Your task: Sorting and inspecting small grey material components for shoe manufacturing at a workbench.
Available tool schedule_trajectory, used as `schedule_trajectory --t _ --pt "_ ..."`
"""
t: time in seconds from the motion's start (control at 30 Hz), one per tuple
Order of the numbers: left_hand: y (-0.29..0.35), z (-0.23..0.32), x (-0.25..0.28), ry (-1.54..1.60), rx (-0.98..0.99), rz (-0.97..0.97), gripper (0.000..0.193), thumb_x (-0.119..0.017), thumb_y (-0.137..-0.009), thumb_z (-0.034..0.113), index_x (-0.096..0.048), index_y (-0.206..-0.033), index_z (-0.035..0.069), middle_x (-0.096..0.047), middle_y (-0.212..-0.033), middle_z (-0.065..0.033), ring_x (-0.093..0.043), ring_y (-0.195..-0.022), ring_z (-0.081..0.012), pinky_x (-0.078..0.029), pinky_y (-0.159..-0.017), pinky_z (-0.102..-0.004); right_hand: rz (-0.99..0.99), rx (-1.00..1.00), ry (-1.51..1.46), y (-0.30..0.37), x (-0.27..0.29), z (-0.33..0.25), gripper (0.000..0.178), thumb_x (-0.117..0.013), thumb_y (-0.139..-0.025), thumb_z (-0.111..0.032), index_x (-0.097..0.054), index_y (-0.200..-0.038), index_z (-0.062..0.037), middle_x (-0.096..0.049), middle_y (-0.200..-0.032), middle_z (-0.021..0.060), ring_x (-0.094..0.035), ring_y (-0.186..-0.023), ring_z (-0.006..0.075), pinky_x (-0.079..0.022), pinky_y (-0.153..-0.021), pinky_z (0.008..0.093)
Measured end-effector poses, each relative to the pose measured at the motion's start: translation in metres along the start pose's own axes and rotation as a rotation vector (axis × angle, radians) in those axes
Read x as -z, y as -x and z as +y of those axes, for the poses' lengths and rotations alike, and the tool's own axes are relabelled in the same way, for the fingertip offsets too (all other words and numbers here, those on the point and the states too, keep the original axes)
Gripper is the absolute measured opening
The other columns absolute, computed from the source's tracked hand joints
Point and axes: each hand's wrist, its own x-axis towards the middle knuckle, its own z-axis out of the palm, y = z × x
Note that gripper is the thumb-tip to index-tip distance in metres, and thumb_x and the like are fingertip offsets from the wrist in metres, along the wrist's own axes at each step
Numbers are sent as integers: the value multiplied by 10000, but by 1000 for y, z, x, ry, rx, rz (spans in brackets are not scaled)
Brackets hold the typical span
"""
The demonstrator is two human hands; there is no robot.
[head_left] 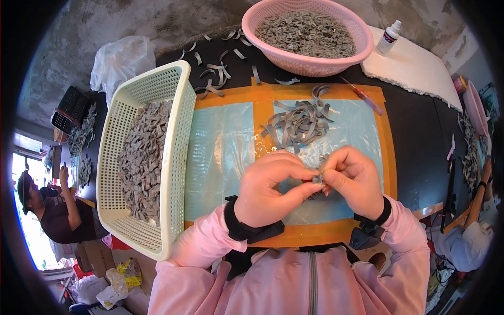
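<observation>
Over the front of a blue plastic-covered work area, both of my hands meet fingertip to fingertip. My left hand pinches a small grey piece between thumb and forefinger. Closed beside it, my right hand presses its thumb and forefinger against the same piece; the fingers partly hide its shape. Just beyond lies a tangled heap of grey curved strips. More small grey bits show under my fingers, mostly covered.
To the left stands a pale green basket of small grey pieces. A pink basin at the back holds more. A red-handled tool, a white bottle on a foam board and loose strips lie around. People sit at both sides.
</observation>
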Motion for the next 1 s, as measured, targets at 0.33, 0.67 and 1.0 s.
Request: schedule_trajectory --t 0.33,0.67,1.0 --pt "-7 1 2 -290 -136 26 224 -721 -624 25 -627 -826 47 -605 -793 -70 -563 -794 -256 -435 -715 -335 14 -36 67 -3 0 2 139 -594 -861 -87 -522 -933 7 -587 -842 48 -551 -729 74 -466 -674 211" --pt "0 -10 1 39 -21 49 174 -698 -686 14 -625 -844 23 -608 -833 -83 -570 -817 -205 -430 -734 -302 -108 -83 -189 -7 6 5 121 -526 -900 -120 -517 -927 -2 -614 -878 92 -567 -767 109 -475 -709 249" --pt "2 -6 3 725 470 -135 117 -608 -825 21 -584 -936 -7 -577 -912 -29 -541 -803 -83 -436 -741 -222 -106 14 -117 -9 13 -1 156 -548 -894 -121 -550 -1002 -10 -566 -833 46 -529 -772 86 -427 -698 223"
